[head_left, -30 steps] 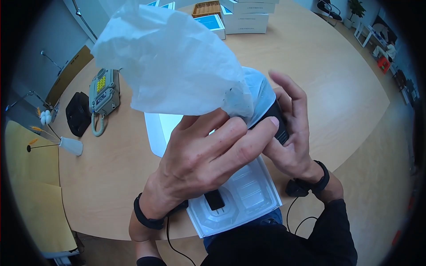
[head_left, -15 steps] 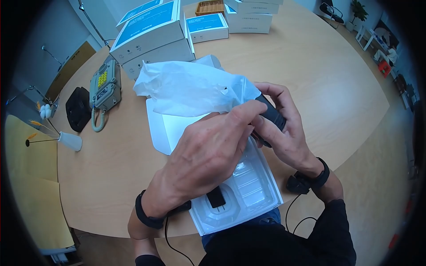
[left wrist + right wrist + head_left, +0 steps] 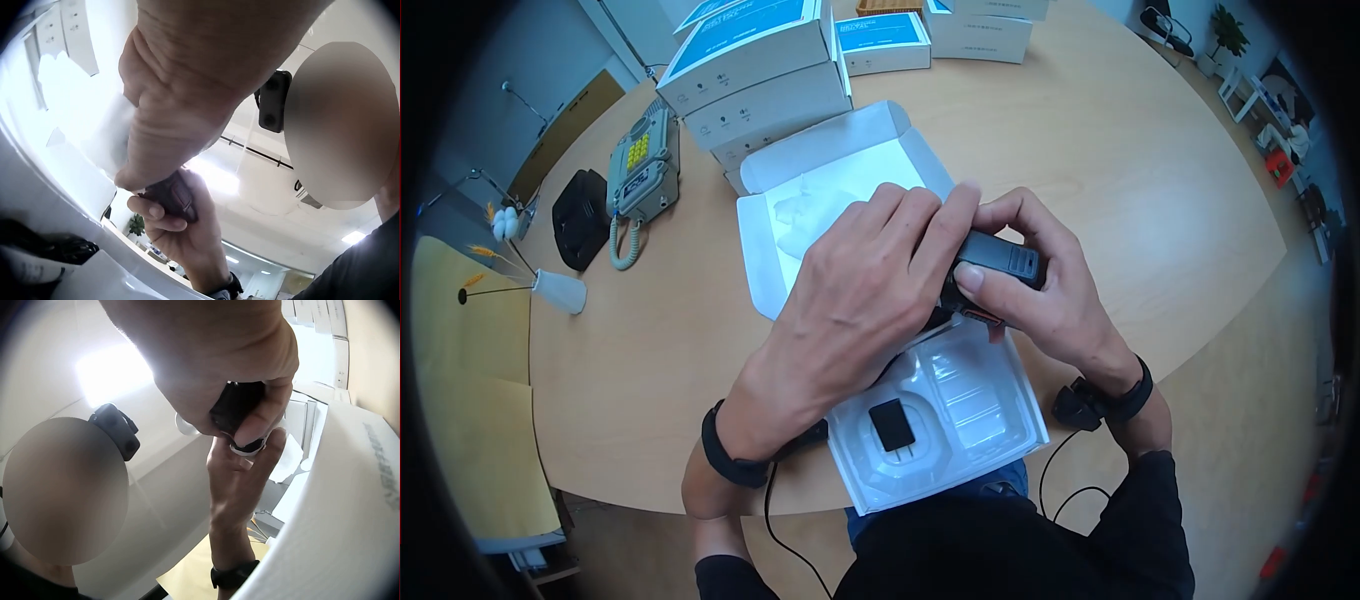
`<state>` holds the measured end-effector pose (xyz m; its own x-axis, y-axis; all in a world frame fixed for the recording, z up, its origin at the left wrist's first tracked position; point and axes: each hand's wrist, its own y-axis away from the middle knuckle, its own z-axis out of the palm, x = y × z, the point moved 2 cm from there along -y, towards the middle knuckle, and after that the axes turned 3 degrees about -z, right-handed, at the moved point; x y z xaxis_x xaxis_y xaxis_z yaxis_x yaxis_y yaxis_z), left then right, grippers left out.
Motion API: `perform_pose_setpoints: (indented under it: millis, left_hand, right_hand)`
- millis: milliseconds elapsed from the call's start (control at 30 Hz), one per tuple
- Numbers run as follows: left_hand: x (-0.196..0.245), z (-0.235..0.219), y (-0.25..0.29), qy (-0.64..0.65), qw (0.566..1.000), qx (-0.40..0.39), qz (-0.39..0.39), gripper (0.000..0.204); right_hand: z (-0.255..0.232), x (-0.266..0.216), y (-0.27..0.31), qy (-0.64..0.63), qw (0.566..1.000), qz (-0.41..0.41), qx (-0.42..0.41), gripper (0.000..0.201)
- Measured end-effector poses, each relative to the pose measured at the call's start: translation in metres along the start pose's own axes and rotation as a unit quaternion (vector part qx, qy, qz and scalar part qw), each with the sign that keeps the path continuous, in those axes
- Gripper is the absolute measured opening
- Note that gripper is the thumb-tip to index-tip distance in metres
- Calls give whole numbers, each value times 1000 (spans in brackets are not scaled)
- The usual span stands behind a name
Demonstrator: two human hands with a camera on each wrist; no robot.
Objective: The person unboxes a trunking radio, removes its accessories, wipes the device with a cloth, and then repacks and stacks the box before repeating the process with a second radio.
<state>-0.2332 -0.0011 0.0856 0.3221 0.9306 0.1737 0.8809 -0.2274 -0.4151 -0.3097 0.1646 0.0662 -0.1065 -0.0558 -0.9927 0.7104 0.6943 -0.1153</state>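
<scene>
My right hand (image 3: 1055,295) grips a black handheld device (image 3: 1005,258), thumb on its near side and fingers round the far side. A ridged patch shows at its right end. My left hand (image 3: 850,290) is at the device's other end, its back toward the head camera. In the right wrist view, the left hand pinches a thin white bag (image 3: 287,459) around that end; most of its fingers are hidden. Below the hands, a clear plastic tray (image 3: 975,400) in a white box holds a black plug adapter (image 3: 892,425). The box's lid (image 3: 830,155) stands folded back.
Stacked white and blue boxes (image 3: 750,75) stand behind the lid, with more boxes (image 3: 980,35) at the back. A corded telephone (image 3: 645,165), a black pouch (image 3: 580,220) and a white vase (image 3: 560,290) are at left. Cables hang from both wrist cameras.
The white bag, raised high before, has come down behind my left hand. More of the black device shows now. My left hand has shifted up, uncovering more of the tray and adapter.
</scene>
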Motion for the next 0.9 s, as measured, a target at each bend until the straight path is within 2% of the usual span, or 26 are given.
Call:
perform_pose_setpoints:
  millis: [67,133,167,200,233,267,300,333,400,433,500,567,700,767,800,833,867,900]
  left_hand:
    - [-4,-3,-1,10,1000,-13,-2,90]
    - [-5,-15,-2,19,990,125,67,99]
    - [-7,-24,2,4,992,125,30,94]
    - [-8,-30,8,1,991,128,31,94]
    - [-10,-37,16,32,991,131,8,85]
    - [-9,-42,23,62,989,130,-15,76]
    - [-2,-48,26,75,991,107,-31,53]
    - [1,-47,29,70,991,107,-35,53]
    - [7,-38,35,56,992,79,-83,38]
    - [12,-39,33,7,994,94,-55,28]
    - [17,-35,35,-28,994,95,-49,25]
    - [23,-30,35,-86,991,95,-50,20]
    - [30,-24,36,-89,990,90,-55,20]
    - [36,-18,37,62,985,160,7,20]
    - [39,-13,38,47,986,161,7,21]
    - [39,-14,40,32,991,128,5,23]
    - [38,-18,43,20,995,93,0,27]
    - [33,-21,46,9,996,92,-19,27]
  right_hand:
    - [2,3,0,-15,1000,-2,-5,44]
    - [1,1,2,-29,999,-10,-10,44]
    - [1,-1,4,-11,1000,-16,0,45]
    - [-1,-4,5,7,1000,-23,10,45]
    - [-2,1,3,6,1000,-26,10,45]
    - [-2,8,1,72,986,-144,35,46]
    - [1,9,1,135,954,-259,59,47]
    - [3,10,2,130,955,-261,55,47]
    - [8,9,6,122,951,-278,65,49]
    - [9,11,6,119,951,-278,58,49]
    - [10,13,6,184,922,-332,75,49]
    - [12,13,8,193,927,-314,76,49]
    - [21,12,9,180,933,-302,83,51]
    - [17,12,7,206,922,-324,50,52]
    - [17,15,3,232,908,-348,24,54]
    - [17,18,4,176,940,-293,8,58]
    - [16,18,2,202,929,-311,0,56]
    - [18,15,5,170,950,-263,-6,53]
